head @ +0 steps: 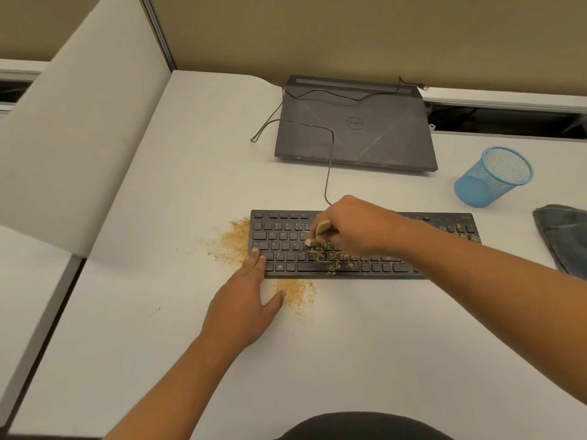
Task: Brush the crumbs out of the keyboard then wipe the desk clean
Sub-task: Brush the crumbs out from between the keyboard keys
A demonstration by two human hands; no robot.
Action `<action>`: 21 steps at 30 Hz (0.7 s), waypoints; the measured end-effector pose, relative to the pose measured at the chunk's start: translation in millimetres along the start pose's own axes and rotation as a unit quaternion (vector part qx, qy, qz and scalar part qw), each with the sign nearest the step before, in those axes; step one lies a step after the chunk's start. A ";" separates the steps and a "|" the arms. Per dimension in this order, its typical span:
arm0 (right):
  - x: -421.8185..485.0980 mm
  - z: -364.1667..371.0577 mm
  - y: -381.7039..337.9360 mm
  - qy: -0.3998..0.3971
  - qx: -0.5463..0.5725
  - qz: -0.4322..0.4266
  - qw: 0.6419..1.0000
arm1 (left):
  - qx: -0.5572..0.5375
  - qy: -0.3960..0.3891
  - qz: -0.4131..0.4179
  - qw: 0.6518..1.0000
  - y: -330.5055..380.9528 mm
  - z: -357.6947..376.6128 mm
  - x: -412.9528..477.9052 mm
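A black keyboard (286, 239) lies across the middle of the white desk (158, 312). My right hand (352, 227) grips a small wooden-handled brush (321, 231), whose pale bristles touch the middle keys. Tan crumbs (336, 257) cover the keys under and right of that hand. My left hand (244, 300) lies flat with straight fingers on the keyboard's lower left corner, thumb spread on the desk. Two crumb piles sit on the desk: one pile (232, 242) to the left of the keyboard, another pile (297, 293) in front of it by my thumb.
A closed dark laptop (355, 125) sits behind the keyboard, with the keyboard cable (328, 160) running across it. A blue mesh cup (494, 176) stands at the right, a folded dark cloth (563, 236) near the right edge. A white partition (79, 138) borders the left.
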State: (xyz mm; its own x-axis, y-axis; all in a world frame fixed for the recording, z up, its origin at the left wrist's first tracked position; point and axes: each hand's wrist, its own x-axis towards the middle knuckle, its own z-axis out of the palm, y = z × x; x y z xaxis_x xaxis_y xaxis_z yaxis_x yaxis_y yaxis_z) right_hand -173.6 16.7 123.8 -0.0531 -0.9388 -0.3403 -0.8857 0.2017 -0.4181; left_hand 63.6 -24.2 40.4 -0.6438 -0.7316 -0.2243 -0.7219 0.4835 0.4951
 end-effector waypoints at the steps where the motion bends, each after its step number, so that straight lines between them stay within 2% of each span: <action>1: -0.1 -3.4 0.3 -0.001 0.000 0.004 1.000 | -0.001 0.000 0.000 1.000 -0.1 0.3 0.3; 4: 0.2 -6.7 -1.6 0.032 0.007 0.001 0.999 | 0.001 0.001 0.000 1.000 -0.3 0.4 0.6; 8: -0.5 2.7 -5.4 0.012 0.006 0.011 1.000 | 0.003 0.003 0.002 1.000 0.0 0.5 0.5; 12: -2.7 4.8 -9.2 0.049 0.030 0.008 0.998 | 0.002 0.005 0.004 1.000 -1.0 0.2 0.0; 16: -3.2 6.8 -9.1 0.020 -0.007 0.033 0.999 | -0.006 0.004 -0.003 1.000 -0.6 2.1 0.0; 19: -4.3 2.2 -4.5 0.060 0.018 0.038 0.997 | -0.005 0.008 -0.005 1.000 -0.7 3.8 -1.0; 21: -6.7 5.1 -2.8 0.054 0.031 0.043 0.997 | -0.005 0.008 -0.006 1.000 -1.4 5.4 -1.6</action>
State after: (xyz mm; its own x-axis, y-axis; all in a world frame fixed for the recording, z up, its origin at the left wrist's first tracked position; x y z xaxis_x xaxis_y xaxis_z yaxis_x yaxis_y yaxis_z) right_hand -168.4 23.8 122.8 -0.1811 -0.9411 -0.2855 -0.8457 0.2972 -0.4432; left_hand 64.3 -21.1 35.5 -0.6313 -0.7449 -0.2159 -0.7265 0.4706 0.5008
